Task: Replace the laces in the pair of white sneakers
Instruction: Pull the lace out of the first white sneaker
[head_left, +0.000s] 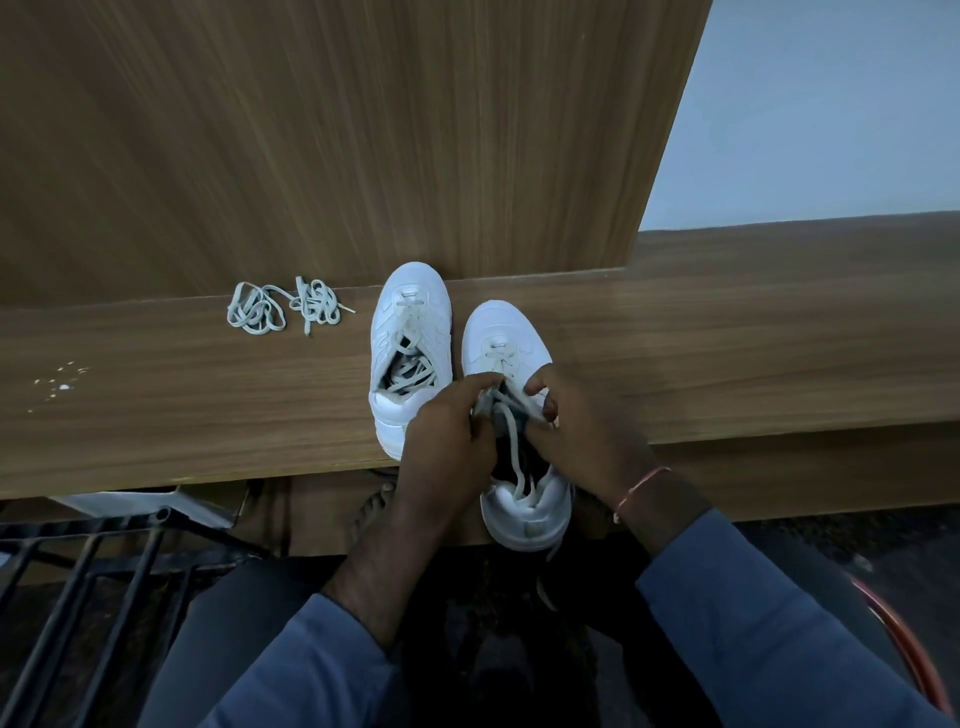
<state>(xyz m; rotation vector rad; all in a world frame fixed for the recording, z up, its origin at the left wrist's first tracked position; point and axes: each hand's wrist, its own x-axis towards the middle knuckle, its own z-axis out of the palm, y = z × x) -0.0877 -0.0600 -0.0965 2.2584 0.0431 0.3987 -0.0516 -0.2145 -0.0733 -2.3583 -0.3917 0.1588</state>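
Observation:
Two white sneakers stand toes away from me on a wooden ledge (727, 332). The left sneaker (410, 338) has loosened grey laces piled in its opening. The right sneaker (519, 415) sits nearer, its heel hanging over the ledge's front edge. My left hand (452, 431) pinches a lace at the right sneaker's left eyelets. My right hand (576, 421) pinches the lace on the other side. A loose lace end (517, 467) trails down into the shoe's heel. Two bundles of spare laces (283, 309) lie on the ledge to the left.
A tall wooden panel (363, 130) rises right behind the ledge, with a pale wall to its right. White specks (62, 382) mark the ledge's far left. A black metal frame (104, 571) stands below left. An orange rim (914, 654) shows at the lower right.

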